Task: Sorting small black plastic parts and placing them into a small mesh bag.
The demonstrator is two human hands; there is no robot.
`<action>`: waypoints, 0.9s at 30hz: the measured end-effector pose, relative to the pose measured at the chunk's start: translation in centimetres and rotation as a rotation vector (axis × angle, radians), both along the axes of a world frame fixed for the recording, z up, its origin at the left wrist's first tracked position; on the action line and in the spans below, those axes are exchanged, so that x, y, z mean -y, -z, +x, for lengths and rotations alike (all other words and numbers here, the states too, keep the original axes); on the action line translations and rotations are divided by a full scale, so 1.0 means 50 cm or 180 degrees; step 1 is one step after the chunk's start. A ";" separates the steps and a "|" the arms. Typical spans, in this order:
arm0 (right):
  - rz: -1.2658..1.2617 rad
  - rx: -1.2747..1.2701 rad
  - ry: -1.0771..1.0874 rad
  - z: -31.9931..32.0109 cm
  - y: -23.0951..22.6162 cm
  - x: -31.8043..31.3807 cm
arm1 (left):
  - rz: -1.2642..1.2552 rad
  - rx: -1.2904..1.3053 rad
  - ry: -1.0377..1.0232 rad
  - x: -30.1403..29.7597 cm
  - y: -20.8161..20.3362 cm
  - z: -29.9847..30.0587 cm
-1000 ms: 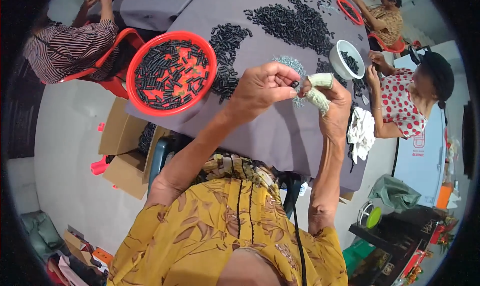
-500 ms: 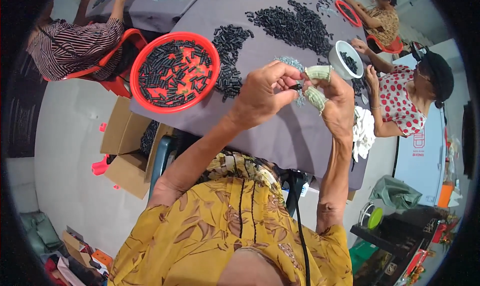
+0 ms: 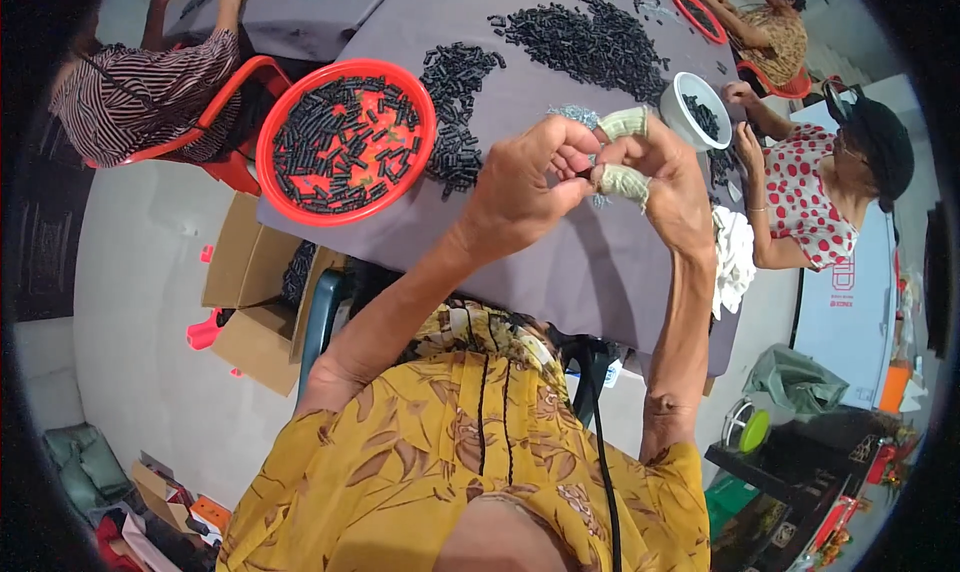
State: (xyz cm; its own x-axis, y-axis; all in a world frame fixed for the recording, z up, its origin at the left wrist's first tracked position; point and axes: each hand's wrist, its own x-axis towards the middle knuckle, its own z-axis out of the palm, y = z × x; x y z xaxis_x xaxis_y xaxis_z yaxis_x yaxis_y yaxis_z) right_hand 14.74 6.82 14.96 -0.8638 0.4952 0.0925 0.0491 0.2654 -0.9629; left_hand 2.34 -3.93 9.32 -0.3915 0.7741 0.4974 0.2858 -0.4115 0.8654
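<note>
My left hand (image 3: 527, 184) is closed, thumb against fingers, pinching a small black piece (image 3: 585, 172) that is mostly hidden. From the other side my right hand (image 3: 675, 187) meets it, also closed, its thumb and forefinger wrapped in pale ribbed finger covers (image 3: 625, 182). Both hands are raised over the grey-covered table (image 3: 590, 282), fingertips touching. Just beyond them lies a pile of small silvery parts (image 3: 575, 113), partly hidden by the hands. Short black ridged tubes (image 3: 455, 122) are heaped farther off to the left.
A red basin (image 3: 428, 137) of black tubes stands at the table's left. A larger tube heap (image 3: 580, 42) lies beyond, with a white bowl (image 3: 672, 112) and white cloth (image 3: 733, 262) at right. Co-workers sit on both sides. An open carton (image 3: 235, 272) is on the floor.
My right hand's covered fingertips have closed in on the left fingertips, now hiding most of the black piece. My left hand has barely moved.
</note>
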 end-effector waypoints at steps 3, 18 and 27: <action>-0.0185 -0.0088 0.0237 0.003 0.008 0.004 | -0.0176 0.0878 0.0379 -0.006 0.003 0.005; 0.2714 -0.0054 0.0412 0.018 0.068 0.043 | -0.0948 0.2429 0.1679 -0.012 0.033 -0.029; 0.2596 -0.0356 0.1058 0.029 0.110 0.049 | -0.1085 0.2667 0.1638 -0.019 0.061 -0.016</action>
